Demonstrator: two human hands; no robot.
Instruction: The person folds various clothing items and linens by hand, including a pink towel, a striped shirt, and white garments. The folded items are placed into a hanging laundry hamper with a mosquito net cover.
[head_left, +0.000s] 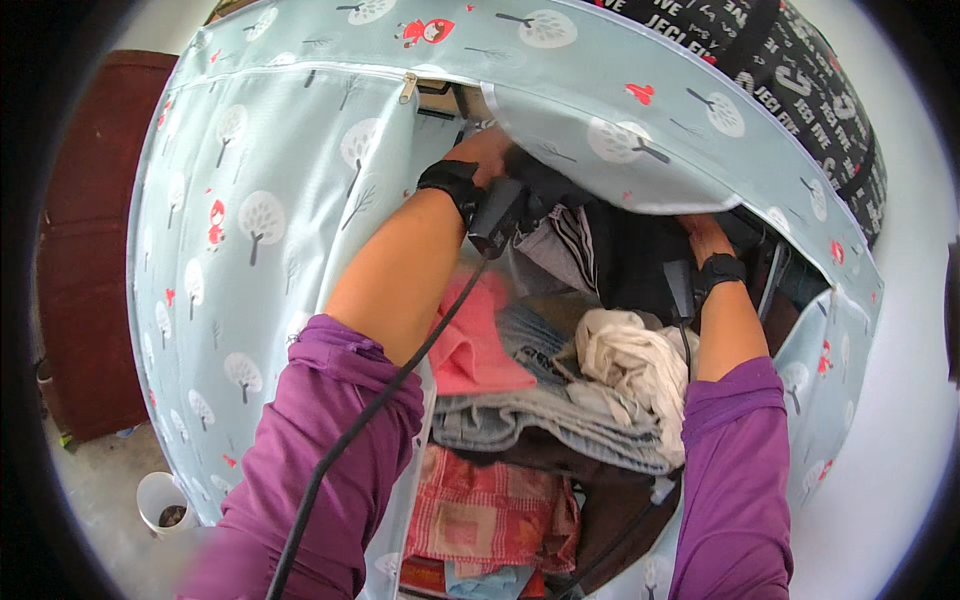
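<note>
Both arms, in purple sleeves with black wrist straps and cabled devices, reach into a fabric wardrobe (247, 247) with a tree print. My left hand (487, 150) is at the upper opening beside dark cloth; its fingers are hidden. My right hand (701, 229) is partly under the raised door flap (615, 150), against black clothing (637, 262), fingers hidden as well. Between the arms lie a grey striped garment (559, 247), a pink cloth (472, 337), folded jeans (525, 420) and a crumpled cream cloth (630, 360). What either hand grips cannot be seen.
Below, a red checked cloth (480, 510) lies on a lower level. A black printed bag (810, 97) rests on top of the wardrobe. At left are a dark red panel (97, 240) and a white bucket (161, 502) on the floor. A white wall (915, 450) stands at right.
</note>
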